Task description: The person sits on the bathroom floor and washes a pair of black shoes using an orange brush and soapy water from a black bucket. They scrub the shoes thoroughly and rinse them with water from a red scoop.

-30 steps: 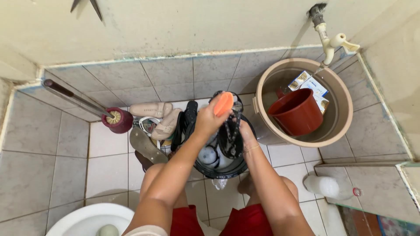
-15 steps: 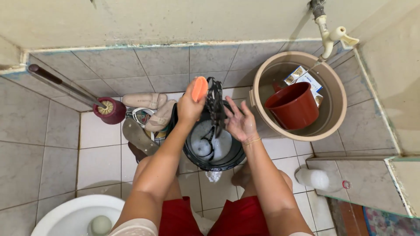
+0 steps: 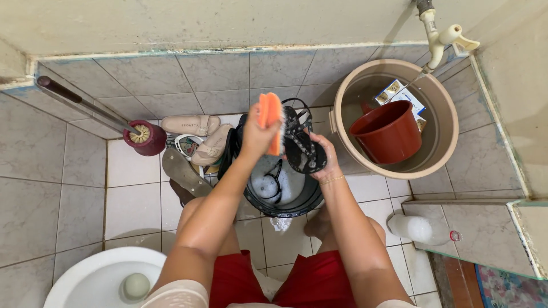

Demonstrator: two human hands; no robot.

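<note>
Two hands at work over a soapy basin

Both hands are up over the dark basin (image 3: 297, 206) on the tiled floor, and I read them this way from the head camera. My left hand (image 3: 258, 137) is closed around an orange scrub brush (image 3: 270, 121), fingers wrapped on its back, the bristle side turned toward the sandal. My right hand (image 3: 322, 162) grips a black strappy sandal (image 3: 301, 145) from below, fingers curled on its far edge, so the sandal sits tilted above the basin with its footbed facing up. Brush and sandal touch at the sandal's near edge.

Inside the basin I see sudsy water and another dark sandal (image 3: 275, 174) lying in it. Just left of the basin lies a heap of footwear: beige shoes (image 3: 191, 124), a brown flip-flop (image 3: 181, 172). A maroon toilet-brush holder (image 3: 147, 138) stands beside them with its long handle leaning against the wall. To the right stands a tan bucket (image 3: 451, 142) under a wall tap (image 3: 440, 39), with a red dipper (image 3: 388, 132) inside it. A white toilet bowl (image 3: 97, 279) shows at the lower left.
</note>
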